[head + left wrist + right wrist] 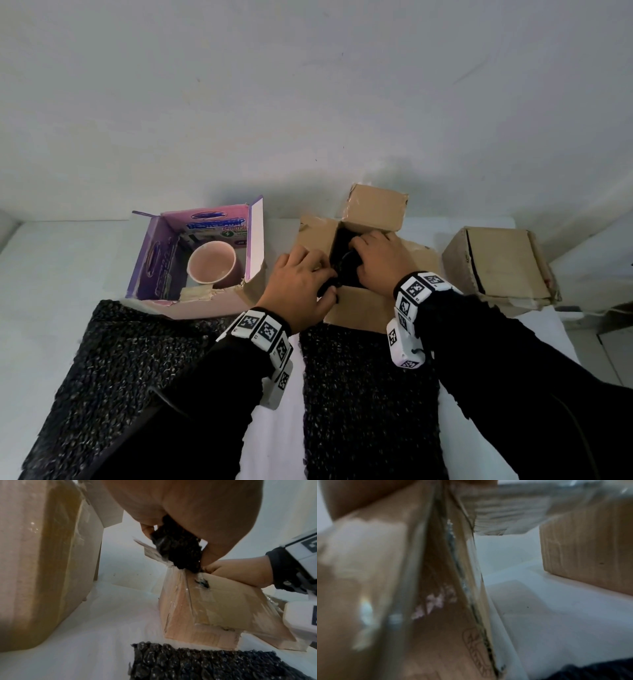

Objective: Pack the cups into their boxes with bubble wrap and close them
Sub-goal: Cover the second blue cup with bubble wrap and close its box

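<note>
An open brown cardboard box [363,308] stands mid-table with its flaps spread. Both hands are at its mouth, holding a black bubble-wrap bundle [346,270] that sits partly inside. My left hand [322,279] grips the bundle's near left side, and the left wrist view shows the bubble-wrap bundle [178,551] bunched under the palm. My right hand [359,251] curls over the bundle from the right. What the wrap holds is hidden. A pink cup [212,263] lies unwrapped inside the open purple box [147,260] on the left.
A closed brown box [500,263] stands at the right. Two flat black bubble-wrap sheets lie near me, one at the left [130,377] and one in the middle [366,394]. The white wall rises right behind the boxes. The right wrist view is blurred cardboard [402,588].
</note>
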The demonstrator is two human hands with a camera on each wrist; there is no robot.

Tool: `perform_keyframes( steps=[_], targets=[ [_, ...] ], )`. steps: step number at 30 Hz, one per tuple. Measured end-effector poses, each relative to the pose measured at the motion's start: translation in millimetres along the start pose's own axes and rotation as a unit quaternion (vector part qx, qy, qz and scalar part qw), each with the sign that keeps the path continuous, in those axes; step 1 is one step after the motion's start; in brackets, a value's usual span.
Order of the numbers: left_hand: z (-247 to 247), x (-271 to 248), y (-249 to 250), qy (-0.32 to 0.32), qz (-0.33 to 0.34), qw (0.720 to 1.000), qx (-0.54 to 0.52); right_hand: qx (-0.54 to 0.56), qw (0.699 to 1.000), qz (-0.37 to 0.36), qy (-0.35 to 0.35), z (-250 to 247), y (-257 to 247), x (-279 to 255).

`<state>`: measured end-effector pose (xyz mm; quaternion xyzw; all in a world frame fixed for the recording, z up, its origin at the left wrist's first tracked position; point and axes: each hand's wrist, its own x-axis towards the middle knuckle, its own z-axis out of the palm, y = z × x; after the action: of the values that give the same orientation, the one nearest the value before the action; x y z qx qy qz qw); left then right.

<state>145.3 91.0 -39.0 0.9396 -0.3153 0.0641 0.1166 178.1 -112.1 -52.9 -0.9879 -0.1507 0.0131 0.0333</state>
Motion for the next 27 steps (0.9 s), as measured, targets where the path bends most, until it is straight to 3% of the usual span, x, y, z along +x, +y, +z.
perform_keyframes(
  steps=[2, 4, 6, 9, 11, 13, 15, 16, 18, 20, 23, 27],
  targets=[
    [-2, 2, 1, -0.015, -0.022, 0.999, -0.030, 0.009, 1.000, 0.005, -0.010, 0, 3, 1],
    [-5, 5, 4, -0.045, -0.066, 0.994, -0.078, 0.069, 0.996, 0.020, 0.043, -3, 5, -3],
    [-8, 7, 7, -0.035, -0.109, 0.984, -0.134, 0.165, 0.981, 0.076, 0.072, -8, 5, -10],
    [-14, 10, 11, 0.027, -0.143, 0.954, -0.263, 0.253, 0.958, 0.126, -0.047, -25, -6, -14],
    [-17, 12, 14, 0.036, -0.153, 0.921, -0.355, 0.302, 0.937, 0.136, -0.107, -32, -13, -12],
    [-16, 14, 14, 0.027, -0.173, 0.899, -0.402, 0.366, 0.909, 0.166, -0.109, -35, -14, -9],
    [-13, 14, 6, 0.033, -0.175, 0.914, -0.364, 0.426, 0.878, 0.198, -0.096, -39, -12, -8],
    [-10, 14, 0, 0.039, -0.160, 0.938, -0.306, 0.429, 0.878, 0.195, -0.090, -42, -10, -8],
    [-3, 12, -9, 0.032, -0.114, 0.970, -0.211, 0.363, 0.917, 0.152, -0.069, -45, -11, -9],
    [3, 11, -13, 0.021, -0.092, 0.970, -0.223, 0.304, 0.947, 0.089, -0.058, -46, -16, -12],
    [7, 10, -15, 0.034, -0.091, 0.961, -0.259, 0.240, 0.963, 0.012, -0.120, -41, -26, -14],
    [9, 10, -17, 0.010, -0.087, 0.959, -0.270, 0.155, 0.966, 0.011, -0.205, -43, -30, -11]
  ],
)
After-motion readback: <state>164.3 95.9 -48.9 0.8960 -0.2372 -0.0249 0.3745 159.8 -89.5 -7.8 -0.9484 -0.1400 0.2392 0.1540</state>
